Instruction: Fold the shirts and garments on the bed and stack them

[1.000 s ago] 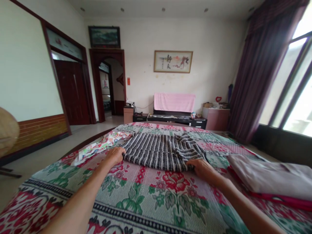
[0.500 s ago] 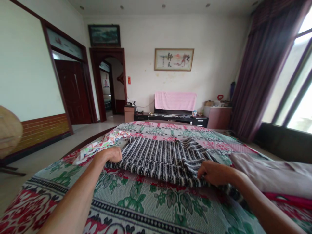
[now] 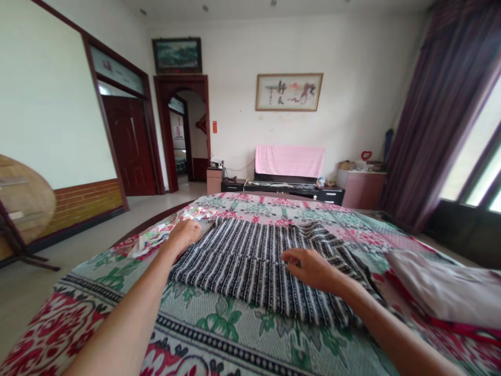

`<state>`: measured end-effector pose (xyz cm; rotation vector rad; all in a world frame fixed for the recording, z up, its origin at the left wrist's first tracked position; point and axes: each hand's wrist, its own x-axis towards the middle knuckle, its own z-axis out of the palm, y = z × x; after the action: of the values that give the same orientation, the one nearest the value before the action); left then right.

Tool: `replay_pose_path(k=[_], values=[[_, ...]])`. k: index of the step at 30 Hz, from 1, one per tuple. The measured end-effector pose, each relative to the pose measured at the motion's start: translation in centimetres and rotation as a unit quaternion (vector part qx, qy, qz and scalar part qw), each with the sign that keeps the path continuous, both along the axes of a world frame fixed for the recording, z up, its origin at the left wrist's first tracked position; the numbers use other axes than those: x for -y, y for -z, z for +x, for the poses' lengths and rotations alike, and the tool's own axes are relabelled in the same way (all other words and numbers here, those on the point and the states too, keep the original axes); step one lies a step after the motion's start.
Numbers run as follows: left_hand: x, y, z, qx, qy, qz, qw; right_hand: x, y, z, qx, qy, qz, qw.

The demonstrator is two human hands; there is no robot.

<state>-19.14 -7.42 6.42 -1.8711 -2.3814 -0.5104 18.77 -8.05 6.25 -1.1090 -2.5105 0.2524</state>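
Observation:
A black-and-white striped knit garment (image 3: 238,266) lies spread on the patterned tablecloth (image 3: 219,318), its right part wrinkled and bunched. My left hand (image 3: 187,233) is closed at the garment's upper left edge; whether cloth is caught in its fingers is hidden. Over the middle of the knit hovers my right hand (image 3: 307,267), fingers loosely bent, with thumb and forefinger apart and nothing visible between them. Just beyond my left hand lies a crumpled white cloth with a colourful print (image 3: 151,240).
Folded greyish-pink clothing (image 3: 442,287) rests on the right of the table, over something red. Past the far edge stand a low black cabinet (image 3: 331,196) and a screen under a pink cloth (image 3: 289,159). A round wooden board (image 3: 27,203) leans at left.
The garment's near edge now lies flatter and closer to me. My right hand has left that edge and moved up and left over the knit; my left hand has shifted slightly farther away.

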Motion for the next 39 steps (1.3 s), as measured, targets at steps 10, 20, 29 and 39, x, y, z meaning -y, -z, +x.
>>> replay_pose_path(k=[10,20,29,39], values=[[-2.5,3.2,0.8,0.036,-0.026,-0.019,0.999,-3.0,6.3,-3.4,-0.101,-0.001,0.069,0.993],[-5.5,3.0,2.1,0.036,-0.095,-0.095,0.990,-2.9,6.4,-3.5,-0.109,-0.003,0.067,0.992],[-5.2,3.6,2.4,0.035,-0.042,-0.068,0.996,-2.9,6.7,-3.5,-0.107,0.001,0.078,0.991],[-5.7,3.3,2.3,0.069,-0.014,-0.059,0.996,-3.1,6.7,-3.7,-0.103,0.003,0.083,0.991]])
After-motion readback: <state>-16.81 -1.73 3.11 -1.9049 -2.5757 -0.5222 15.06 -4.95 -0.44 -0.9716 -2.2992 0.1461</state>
